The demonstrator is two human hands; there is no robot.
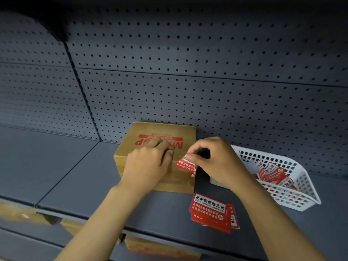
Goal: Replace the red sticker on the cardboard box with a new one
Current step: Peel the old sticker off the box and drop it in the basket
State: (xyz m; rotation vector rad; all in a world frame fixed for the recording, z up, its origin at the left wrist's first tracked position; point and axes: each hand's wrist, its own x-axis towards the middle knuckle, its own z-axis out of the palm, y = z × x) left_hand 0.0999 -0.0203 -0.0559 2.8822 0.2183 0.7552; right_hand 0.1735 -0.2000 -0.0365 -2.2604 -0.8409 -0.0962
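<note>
A brown cardboard box (160, 132) with red print on its lid stands on the grey shelf, close to the pegboard back. My left hand (148, 166) lies on the box's front top edge with its fingers curled and presses down on it. A red sticker (185, 164) with white text sits at the box's front right corner, its upper edge lifted off the cardboard. My right hand (216, 161) pinches that lifted edge between thumb and forefinger. A stack of new red stickers (212, 211) lies on the shelf in front of the box, to its right.
A white perforated plastic basket (293, 196) with several crumpled red stickers stands at the right of the shelf. The grey shelf (75, 176) stretches left. More cardboard boxes (160, 247) show on the shelf below, under the front edge.
</note>
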